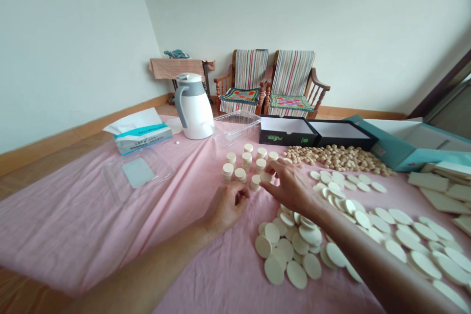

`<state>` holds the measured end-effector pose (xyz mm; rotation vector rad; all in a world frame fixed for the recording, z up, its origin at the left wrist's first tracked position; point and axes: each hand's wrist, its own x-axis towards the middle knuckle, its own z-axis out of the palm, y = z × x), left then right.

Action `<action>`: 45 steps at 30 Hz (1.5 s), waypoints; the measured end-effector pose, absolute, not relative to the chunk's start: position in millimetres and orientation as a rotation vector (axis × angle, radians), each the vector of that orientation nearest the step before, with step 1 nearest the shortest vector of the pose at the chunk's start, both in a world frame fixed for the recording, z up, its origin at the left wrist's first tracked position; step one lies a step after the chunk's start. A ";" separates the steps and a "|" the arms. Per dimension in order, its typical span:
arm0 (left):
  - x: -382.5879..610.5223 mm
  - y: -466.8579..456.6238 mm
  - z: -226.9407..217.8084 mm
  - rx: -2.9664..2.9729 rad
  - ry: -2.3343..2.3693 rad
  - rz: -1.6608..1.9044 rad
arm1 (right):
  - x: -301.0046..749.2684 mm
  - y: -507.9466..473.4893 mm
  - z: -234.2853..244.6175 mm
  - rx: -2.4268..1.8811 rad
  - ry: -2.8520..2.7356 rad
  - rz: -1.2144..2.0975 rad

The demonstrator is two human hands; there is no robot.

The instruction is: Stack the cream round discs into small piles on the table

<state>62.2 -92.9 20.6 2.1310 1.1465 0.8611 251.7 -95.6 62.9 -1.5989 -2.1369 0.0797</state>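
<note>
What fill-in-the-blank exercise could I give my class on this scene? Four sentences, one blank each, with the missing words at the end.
1. The cloth beneath the pale discs is ____ in colour.
2. The person's ____ hand is nearer the black boxes than the other.
3. In the picture, the jug stands to the ____ of those boxes.
4. The chairs have backrest covers patterned with ____.

Missing words: pink; right; left; stripes.

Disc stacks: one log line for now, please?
left hand: curled beside disc stacks; right hand: at their right edge; loose discs: heaped toward right
</note>
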 end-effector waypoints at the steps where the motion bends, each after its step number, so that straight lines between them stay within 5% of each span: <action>1: 62.1 -92.9 20.4 2.132 1.144 0.863 | 248.1 -93.5 61.6 -1.583 -2.126 0.072; 27: 60.6 -91.9 18.1 2.165 1.180 0.873 | 264.8 -111.4 64.0 -2.027 -2.455 -0.039; 36: 53.5 -95.1 26.4 2.352 1.206 0.770 | 250.2 -94.5 67.8 -1.505 -2.328 0.097; 45: 35.7 -79.9 39.7 1.824 1.305 1.423 | 209.0 -58.8 64.1 -1.292 -2.279 0.186</action>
